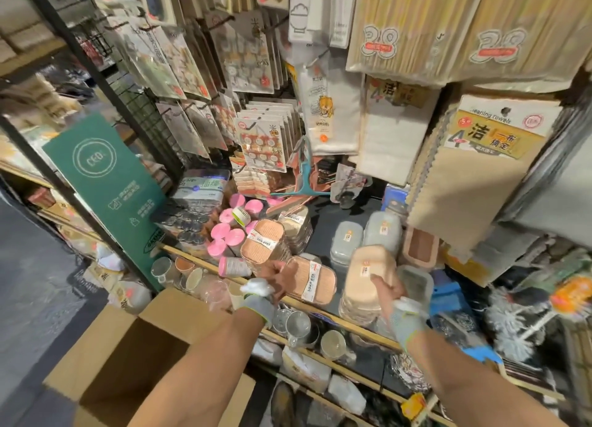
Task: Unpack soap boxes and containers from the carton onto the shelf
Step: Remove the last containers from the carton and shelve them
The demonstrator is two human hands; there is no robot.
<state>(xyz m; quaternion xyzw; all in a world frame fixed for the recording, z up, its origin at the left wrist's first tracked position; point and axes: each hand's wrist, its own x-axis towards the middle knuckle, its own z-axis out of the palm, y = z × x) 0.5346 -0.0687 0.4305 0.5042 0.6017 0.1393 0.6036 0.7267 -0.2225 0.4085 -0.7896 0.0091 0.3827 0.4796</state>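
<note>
While curled, fingers (277, 275) grip soap boxes (320, 274).

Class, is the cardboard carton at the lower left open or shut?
Open: the carton has its flaps spread outward, and its inner wall shows.

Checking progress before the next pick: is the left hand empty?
No, the left hand grips a peach soap box above the shelf front edge.

Soap box (310, 282) says "SOAP BOX"; hanging pack (379, 43) "38"; green sign (105, 183) "CEO".
</note>
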